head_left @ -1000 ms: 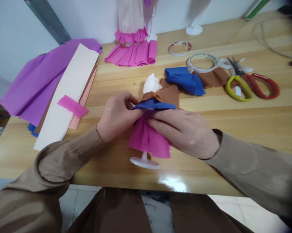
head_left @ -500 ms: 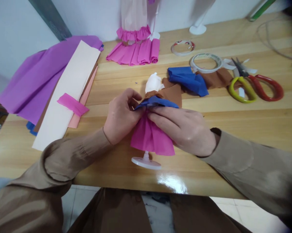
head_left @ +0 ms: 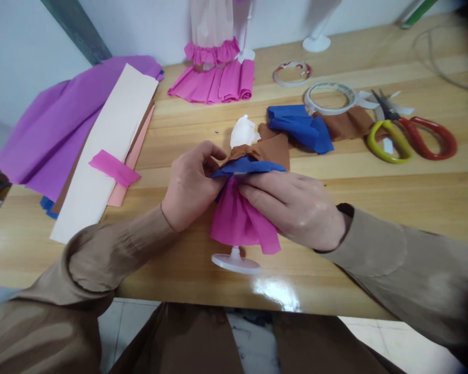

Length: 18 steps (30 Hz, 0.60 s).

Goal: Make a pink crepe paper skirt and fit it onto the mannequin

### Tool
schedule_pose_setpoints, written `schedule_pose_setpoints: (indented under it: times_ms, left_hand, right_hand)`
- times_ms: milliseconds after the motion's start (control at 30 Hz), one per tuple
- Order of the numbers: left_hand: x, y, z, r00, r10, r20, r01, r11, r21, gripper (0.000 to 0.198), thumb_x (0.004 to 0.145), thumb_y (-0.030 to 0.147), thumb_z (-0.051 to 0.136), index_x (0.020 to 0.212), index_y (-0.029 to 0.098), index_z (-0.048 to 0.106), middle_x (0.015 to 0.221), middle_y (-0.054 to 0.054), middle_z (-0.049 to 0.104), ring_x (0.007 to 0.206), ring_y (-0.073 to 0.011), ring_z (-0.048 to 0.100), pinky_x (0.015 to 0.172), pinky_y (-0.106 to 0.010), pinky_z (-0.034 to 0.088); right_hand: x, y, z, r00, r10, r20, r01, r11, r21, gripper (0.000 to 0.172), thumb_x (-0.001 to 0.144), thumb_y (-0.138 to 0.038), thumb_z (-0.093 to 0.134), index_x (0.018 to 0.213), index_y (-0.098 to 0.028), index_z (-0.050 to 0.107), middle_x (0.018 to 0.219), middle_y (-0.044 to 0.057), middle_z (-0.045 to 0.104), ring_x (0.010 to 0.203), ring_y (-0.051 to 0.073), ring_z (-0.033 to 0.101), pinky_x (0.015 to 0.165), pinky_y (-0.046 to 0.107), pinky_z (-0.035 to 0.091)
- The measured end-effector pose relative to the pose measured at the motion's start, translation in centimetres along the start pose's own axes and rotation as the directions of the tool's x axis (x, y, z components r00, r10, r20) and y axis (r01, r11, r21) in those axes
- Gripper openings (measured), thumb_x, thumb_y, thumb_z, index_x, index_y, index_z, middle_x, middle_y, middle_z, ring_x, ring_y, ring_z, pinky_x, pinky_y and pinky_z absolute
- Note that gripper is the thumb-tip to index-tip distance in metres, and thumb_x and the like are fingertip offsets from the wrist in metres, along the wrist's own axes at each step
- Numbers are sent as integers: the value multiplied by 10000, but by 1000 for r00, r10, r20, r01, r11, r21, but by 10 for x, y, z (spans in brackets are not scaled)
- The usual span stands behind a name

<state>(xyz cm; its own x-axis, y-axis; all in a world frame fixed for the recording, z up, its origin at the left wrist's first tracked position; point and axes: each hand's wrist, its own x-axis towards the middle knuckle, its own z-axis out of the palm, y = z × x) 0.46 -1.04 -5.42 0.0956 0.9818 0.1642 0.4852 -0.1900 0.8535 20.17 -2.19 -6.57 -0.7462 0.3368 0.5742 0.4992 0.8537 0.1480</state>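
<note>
A small white dress form (head_left: pixel 243 131) on a round white base (head_left: pixel 236 262) leans between my hands. Brown paper (head_left: pixel 272 148) wraps its upper part, with a blue paper layer (head_left: pixel 253 165) below and a pleated pink paper skirt (head_left: pixel 237 221) under that. My left hand (head_left: pixel 192 187) pinches the left edge of the blue paper at the waist. With its fingers pressed together, my right hand (head_left: pixel 298 208) holds the top of the pink skirt just under the blue layer. The fingertips of my right hand are partly hidden by the paper.
Scissors (head_left: pixel 409 130), a tape roll (head_left: pixel 331 98), a smaller roll (head_left: pixel 292 74) and blue paper (head_left: pixel 302 127) lie at the right. Purple sheets (head_left: pixel 62 119), a cream strip (head_left: pixel 101 150) and a pink scrap (head_left: pixel 115 168) are left. Pleated pink paper (head_left: pixel 214 83) lies behind.
The pink skirt has shifted a little, its lower right corner hanging lower. The blue layer has lifted slightly at the left. Both hands keep their hold.
</note>
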Motion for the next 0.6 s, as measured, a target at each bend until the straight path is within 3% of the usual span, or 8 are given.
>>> schedule_pose_setpoints:
  times_ms: [300,600]
  left_hand:
    - [2,-5,-2,999,12,-47,-11,1000,23,181,684,164,680,851,188,616,658,22,621,608,-130,581,528,-237,439]
    - [-2,3,-1,1000,-15,-4,16,996,90,257,707,217,698,950,185,622,674,23,631,618,-131,582,562,-249,444]
  right_hand:
    - [0,0,-2,1000,2,-10,-2,1000,-8,315,994,-131,380,907,-117,683,835,83,707,749,175,634,631,291,491]
    - [2,-4,-1,998,37,-52,-37,999,-6,282,995,-144,408,965,-125,688,904,77,736,792,177,656,670,290,518]
